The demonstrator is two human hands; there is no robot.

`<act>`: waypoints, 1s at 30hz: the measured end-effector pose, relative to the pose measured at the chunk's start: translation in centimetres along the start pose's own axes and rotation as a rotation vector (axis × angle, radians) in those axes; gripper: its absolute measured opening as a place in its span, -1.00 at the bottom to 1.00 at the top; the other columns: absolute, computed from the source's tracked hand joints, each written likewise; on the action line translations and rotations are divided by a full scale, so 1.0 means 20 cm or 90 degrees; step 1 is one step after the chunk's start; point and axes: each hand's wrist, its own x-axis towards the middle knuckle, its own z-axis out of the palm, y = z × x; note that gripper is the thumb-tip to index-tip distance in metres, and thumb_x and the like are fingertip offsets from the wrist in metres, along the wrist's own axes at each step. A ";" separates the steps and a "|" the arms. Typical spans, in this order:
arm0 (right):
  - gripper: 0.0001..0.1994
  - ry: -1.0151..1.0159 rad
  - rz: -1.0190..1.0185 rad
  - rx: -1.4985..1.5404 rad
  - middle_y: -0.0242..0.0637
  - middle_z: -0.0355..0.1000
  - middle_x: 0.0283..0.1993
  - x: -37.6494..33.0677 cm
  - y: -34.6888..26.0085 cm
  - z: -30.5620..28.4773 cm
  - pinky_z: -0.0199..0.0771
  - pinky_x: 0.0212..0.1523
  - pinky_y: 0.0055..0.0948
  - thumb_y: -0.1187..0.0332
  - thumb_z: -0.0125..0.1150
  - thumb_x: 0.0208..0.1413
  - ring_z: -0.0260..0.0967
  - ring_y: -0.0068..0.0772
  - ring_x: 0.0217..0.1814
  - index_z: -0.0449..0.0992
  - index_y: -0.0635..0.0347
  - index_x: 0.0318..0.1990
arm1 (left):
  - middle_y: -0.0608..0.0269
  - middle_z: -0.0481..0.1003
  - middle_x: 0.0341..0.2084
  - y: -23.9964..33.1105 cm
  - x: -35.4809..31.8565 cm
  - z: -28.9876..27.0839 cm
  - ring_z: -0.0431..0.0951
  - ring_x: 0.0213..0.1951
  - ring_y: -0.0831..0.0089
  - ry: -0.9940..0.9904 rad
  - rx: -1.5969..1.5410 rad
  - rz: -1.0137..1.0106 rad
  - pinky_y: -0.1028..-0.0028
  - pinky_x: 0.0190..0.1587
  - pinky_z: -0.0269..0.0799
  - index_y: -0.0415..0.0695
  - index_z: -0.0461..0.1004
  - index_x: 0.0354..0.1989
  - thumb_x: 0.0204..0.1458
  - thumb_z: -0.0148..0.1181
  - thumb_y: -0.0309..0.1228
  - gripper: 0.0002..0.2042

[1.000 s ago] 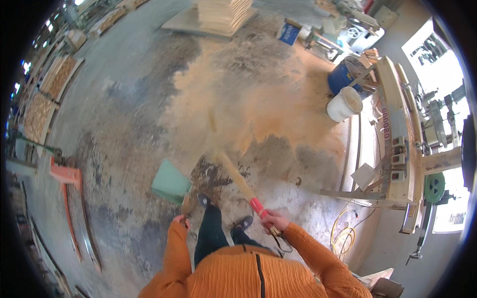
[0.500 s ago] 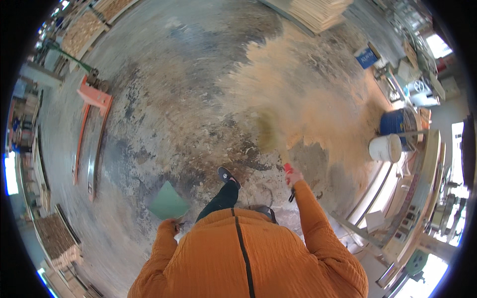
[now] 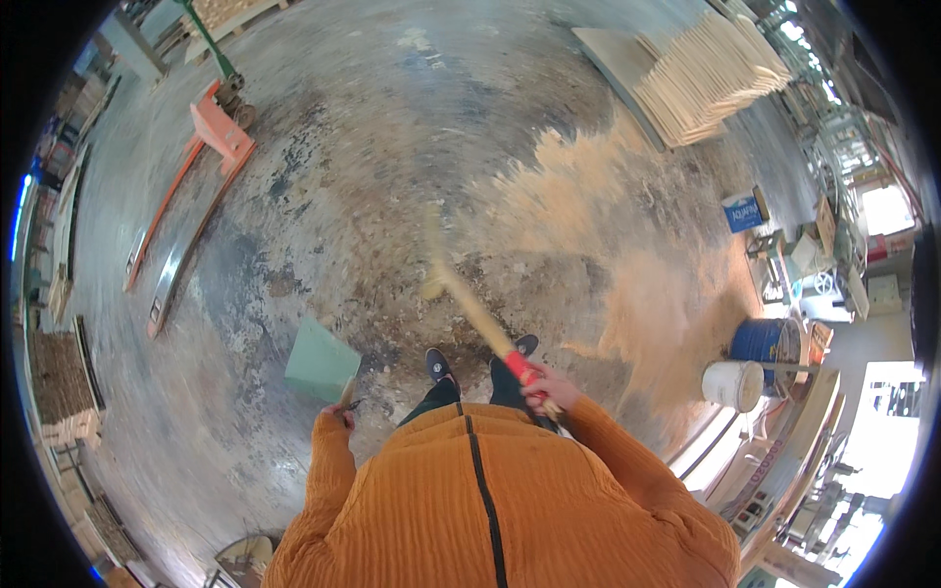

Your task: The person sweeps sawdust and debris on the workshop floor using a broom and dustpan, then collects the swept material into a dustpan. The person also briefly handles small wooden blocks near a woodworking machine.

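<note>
My right hand (image 3: 551, 388) is closed around the red-wrapped grip of a broom (image 3: 477, 316). Its pale handle slants away to the left, and the bristle end is smeared by motion over the floor ahead of my feet. Low on my left side, my left hand (image 3: 343, 416) grips the short handle of a green dustpan (image 3: 321, 361), whose flat pan points forward. Tan sawdust (image 3: 573, 191) lies spread over the concrete floor ahead and to the right, with a second patch (image 3: 662, 304) nearer the right side.
An orange pallet jack (image 3: 223, 132) stands at the far left. Stacked boards (image 3: 701, 83) sit at the far right. Along the right are a blue box (image 3: 745, 211), a blue drum (image 3: 760, 341), a white bucket (image 3: 732, 385) and a wooden bench (image 3: 799, 441).
The broom has swung from right to left across the floor, and my right hand has come closer to my body. My view has turned rightward; the dustpan stays in my left hand.
</note>
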 end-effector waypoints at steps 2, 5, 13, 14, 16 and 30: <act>-0.36 -0.088 -0.011 -0.147 -0.25 0.27 -0.47 0.27 -0.04 0.12 0.20 -0.76 -0.54 0.59 0.07 -0.17 0.22 -0.51 -0.67 0.05 0.10 0.16 | 0.30 0.25 -0.75 0.00 -0.01 0.07 0.26 -0.75 0.49 -0.035 0.003 -0.035 0.60 -0.72 0.21 -0.14 0.22 -0.43 -0.04 -0.07 -0.29 -0.82; -0.44 -0.053 -0.090 -0.329 -0.27 0.30 -0.52 0.72 -0.06 0.24 0.26 -0.75 -0.51 0.62 0.11 -0.25 0.24 -0.47 -0.69 0.20 0.20 0.04 | 0.29 0.24 -0.73 -0.01 -0.05 0.15 0.26 -0.73 0.49 -0.067 0.047 -0.027 0.57 -0.70 0.22 -0.15 0.21 -0.37 -0.03 -0.07 -0.31 -0.83; -0.87 0.111 -0.152 -0.060 -0.30 0.27 -0.60 0.99 -0.50 -0.71 0.23 -0.79 -0.44 0.51 0.09 -0.21 0.21 -0.45 -0.74 0.31 0.16 -0.43 | 0.26 0.22 -0.75 -0.10 -0.22 0.29 0.23 -0.75 0.45 0.028 0.123 -0.067 0.45 -0.69 0.22 -0.12 0.18 -0.38 -0.06 -0.04 -0.33 -0.83; -0.90 0.167 -0.135 -0.086 -0.29 0.27 -0.62 0.93 -0.60 -0.89 0.24 -0.79 -0.42 0.47 0.09 -0.20 0.20 -0.44 -0.74 0.31 0.17 -0.48 | 0.26 0.22 -0.76 -0.13 -0.21 0.32 0.23 -0.75 0.44 0.033 0.103 -0.096 0.44 -0.70 0.22 -0.11 0.17 -0.39 -0.07 -0.03 -0.33 -0.83; -0.94 0.306 -0.144 -0.039 -0.28 0.26 -0.69 0.80 -0.73 -1.13 0.25 -0.82 -0.41 0.48 0.06 -0.20 0.20 -0.42 -0.77 0.31 0.19 -0.55 | 0.25 0.21 -0.78 -0.14 -0.23 0.44 0.23 -0.76 0.41 0.107 0.131 -0.097 0.43 -0.71 0.22 -0.12 0.18 -0.43 -0.08 -0.02 -0.34 -0.84; -0.42 0.030 -0.174 0.237 -0.22 0.27 -0.52 0.38 -1.14 -0.77 0.26 -0.73 -0.38 0.63 0.07 -0.19 0.26 -0.37 -0.69 0.09 0.07 0.06 | 0.23 0.23 -0.80 -0.12 -0.10 1.41 0.26 -0.75 0.42 0.117 0.169 -0.042 0.48 -0.71 0.25 -0.13 0.19 -0.54 -0.04 -0.08 -0.29 -0.82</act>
